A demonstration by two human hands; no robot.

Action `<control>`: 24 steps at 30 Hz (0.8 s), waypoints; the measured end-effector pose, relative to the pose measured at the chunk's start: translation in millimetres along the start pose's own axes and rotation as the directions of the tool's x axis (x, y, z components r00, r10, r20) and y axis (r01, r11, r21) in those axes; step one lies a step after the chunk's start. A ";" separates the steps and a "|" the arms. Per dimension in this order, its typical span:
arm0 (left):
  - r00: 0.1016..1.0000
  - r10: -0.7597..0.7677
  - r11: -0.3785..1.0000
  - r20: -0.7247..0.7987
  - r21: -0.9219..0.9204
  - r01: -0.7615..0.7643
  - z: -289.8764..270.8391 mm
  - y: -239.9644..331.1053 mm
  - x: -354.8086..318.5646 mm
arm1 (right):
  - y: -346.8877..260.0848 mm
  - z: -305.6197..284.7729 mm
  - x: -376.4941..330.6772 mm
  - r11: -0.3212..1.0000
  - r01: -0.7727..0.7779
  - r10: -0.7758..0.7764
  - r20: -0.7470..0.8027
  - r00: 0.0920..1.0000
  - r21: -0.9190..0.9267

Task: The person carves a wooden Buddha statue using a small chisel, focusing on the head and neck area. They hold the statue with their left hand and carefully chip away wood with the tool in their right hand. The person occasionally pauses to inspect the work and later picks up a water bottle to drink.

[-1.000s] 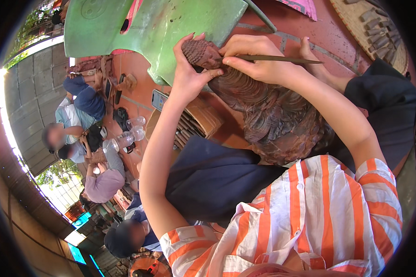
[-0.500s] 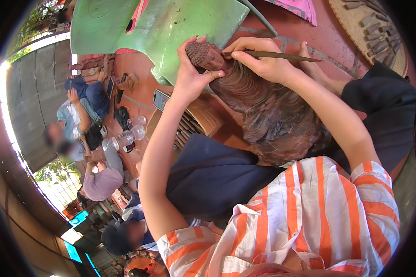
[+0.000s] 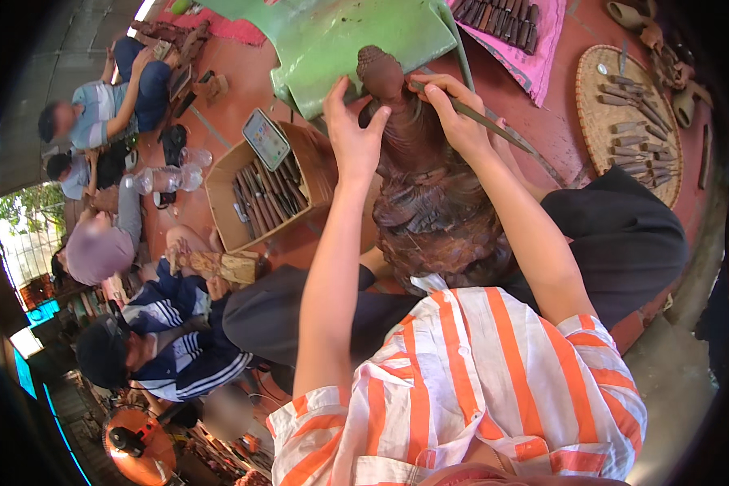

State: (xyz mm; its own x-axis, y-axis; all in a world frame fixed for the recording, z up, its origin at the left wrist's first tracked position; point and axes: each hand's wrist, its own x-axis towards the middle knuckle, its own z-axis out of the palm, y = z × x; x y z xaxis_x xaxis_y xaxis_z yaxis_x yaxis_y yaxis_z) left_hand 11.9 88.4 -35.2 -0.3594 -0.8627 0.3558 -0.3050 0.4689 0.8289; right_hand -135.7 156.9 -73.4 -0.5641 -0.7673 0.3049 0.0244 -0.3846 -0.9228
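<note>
A dark reddish-brown carved Buddha statue (image 3: 433, 219) stands upright between my legs, with curled hair on its head (image 3: 379, 74) and layered folds below. My left hand (image 3: 354, 134) is beside the statue's neck and shoulder, thumb and fingers spread apart. The thumb is close to the neck; whether it touches cannot be told. In my right hand (image 3: 460, 117), a slim, tapered carving tool (image 3: 494, 127) is pinched between thumb and fingers. One end is at the statue's shoulder; the long end slants down to the right.
A green plastic chair (image 3: 324, 40) lies beyond the statue. To the left is a cardboard box (image 3: 239, 235) of tools, with a phone (image 3: 266, 139) on its edge. A woven tray (image 3: 591, 89) and pink cloth (image 3: 535, 77) hold tools at right. Several people sit at left.
My left hand has left the statue's head and moved down beside its shoulder, fingers loosened. The statue appears more upright as the view has turned. My right hand keeps the carving tool near the neck.
</note>
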 end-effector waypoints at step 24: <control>0.966 -0.255 0.967 -0.035 -0.010 0.255 24.5 -1.3 0.2 | -7.3 14.9 -12.1 0.988 -0.141 0.137 -0.070 0.988 -0.066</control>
State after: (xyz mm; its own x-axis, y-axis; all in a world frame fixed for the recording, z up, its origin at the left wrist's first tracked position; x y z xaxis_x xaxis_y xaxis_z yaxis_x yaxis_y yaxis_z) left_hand -9.4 92.3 -46.8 -0.2381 -0.9600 0.1474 -0.3780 0.2314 0.8964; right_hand -116.7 161.3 -66.8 -0.6119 -0.7749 0.1586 0.0496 -0.2376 -0.9701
